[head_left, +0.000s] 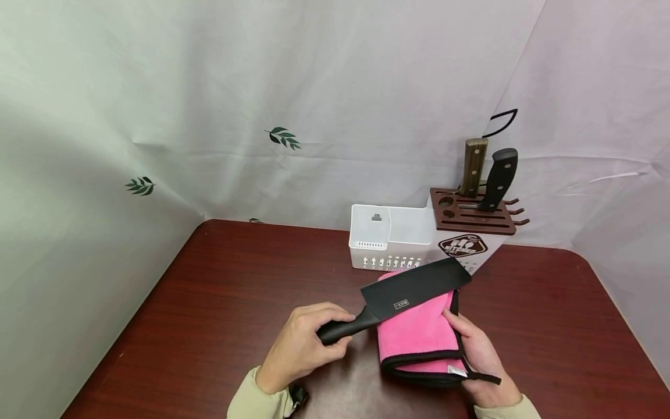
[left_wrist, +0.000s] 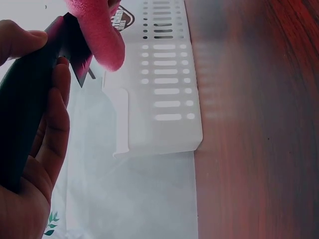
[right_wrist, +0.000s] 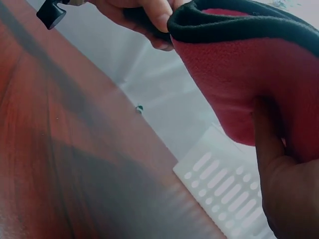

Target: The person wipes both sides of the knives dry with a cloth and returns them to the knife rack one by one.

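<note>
In the head view my left hand (head_left: 309, 340) grips the black handle of a cleaver (head_left: 419, 285), its broad dark blade reaching up to the right. A folded pink cloth (head_left: 416, 334) with black edging lies beneath and against the blade. My right hand (head_left: 481, 358) holds that cloth from its right side, thumb on top and the other fingers mostly hidden under it. The left wrist view shows the fingers wrapped along the cleaver handle (left_wrist: 25, 99). From the right wrist, the cloth (right_wrist: 224, 84) hangs in the right hand (right_wrist: 289, 189).
Behind the hands stands a white slotted holder (head_left: 392, 233) with a brown slotted top (head_left: 471, 218) and side hooks. A wooden-handled knife (head_left: 473, 166) and a black-handled knife (head_left: 499, 177) stand in it. The dark red table (head_left: 209, 314) meets a pale curtain (head_left: 235, 87) at the back.
</note>
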The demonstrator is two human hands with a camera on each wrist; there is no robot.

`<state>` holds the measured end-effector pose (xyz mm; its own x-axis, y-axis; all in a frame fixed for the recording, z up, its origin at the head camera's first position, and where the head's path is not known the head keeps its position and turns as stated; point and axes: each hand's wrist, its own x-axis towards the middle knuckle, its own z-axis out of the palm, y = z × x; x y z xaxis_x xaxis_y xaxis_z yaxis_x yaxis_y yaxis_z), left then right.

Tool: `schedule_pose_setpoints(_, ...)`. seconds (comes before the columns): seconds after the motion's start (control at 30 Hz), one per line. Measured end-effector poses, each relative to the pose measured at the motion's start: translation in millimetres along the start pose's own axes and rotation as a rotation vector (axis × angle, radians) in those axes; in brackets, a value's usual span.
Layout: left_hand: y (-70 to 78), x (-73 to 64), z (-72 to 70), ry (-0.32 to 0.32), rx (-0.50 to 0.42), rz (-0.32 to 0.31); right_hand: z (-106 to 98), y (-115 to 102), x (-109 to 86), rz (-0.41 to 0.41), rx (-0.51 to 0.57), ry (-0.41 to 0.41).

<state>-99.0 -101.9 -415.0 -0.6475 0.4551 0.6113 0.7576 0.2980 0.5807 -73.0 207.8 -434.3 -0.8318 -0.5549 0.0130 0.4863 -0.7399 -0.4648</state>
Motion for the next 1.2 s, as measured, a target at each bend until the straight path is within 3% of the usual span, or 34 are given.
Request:
schedule_pose_setpoints(0.77,1.4,0.1,5.0,-0.019,-0.013,0.003,4.8,20.7,5.3,0.070,-0.034,-0.051)
schedule_pose_setpoints(1.2,2.0,-0.2,7.1,-0.023,-0.021,0.020,3.4,26.0,6.6,0.087,-0.103,0.004)
